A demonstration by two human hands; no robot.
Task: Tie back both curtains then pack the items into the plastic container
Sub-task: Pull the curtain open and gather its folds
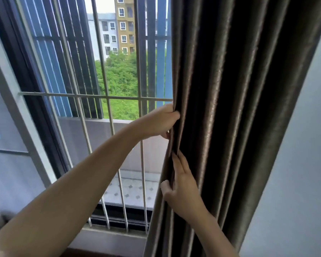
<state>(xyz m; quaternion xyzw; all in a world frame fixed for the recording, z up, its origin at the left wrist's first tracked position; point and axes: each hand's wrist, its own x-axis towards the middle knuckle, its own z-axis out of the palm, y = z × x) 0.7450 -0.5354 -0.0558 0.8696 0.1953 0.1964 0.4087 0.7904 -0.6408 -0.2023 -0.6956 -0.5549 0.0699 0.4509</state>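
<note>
A dark brown pleated curtain (230,108) hangs on the right half of the view, gathered into deep folds. My left hand (159,121) grips its left edge at mid height, fingers curled round the outer fold. Lower down, my right hand (182,186) holds the same edge, thumb on the window side and fingers tucked into a pleat. No tie-back, plastic container or other items are in view.
A window with white metal bars (107,97) fills the left and middle, with a dark frame (35,101) at the left. The sill (111,236) runs along the bottom. A pale wall (300,164) stands right of the curtain.
</note>
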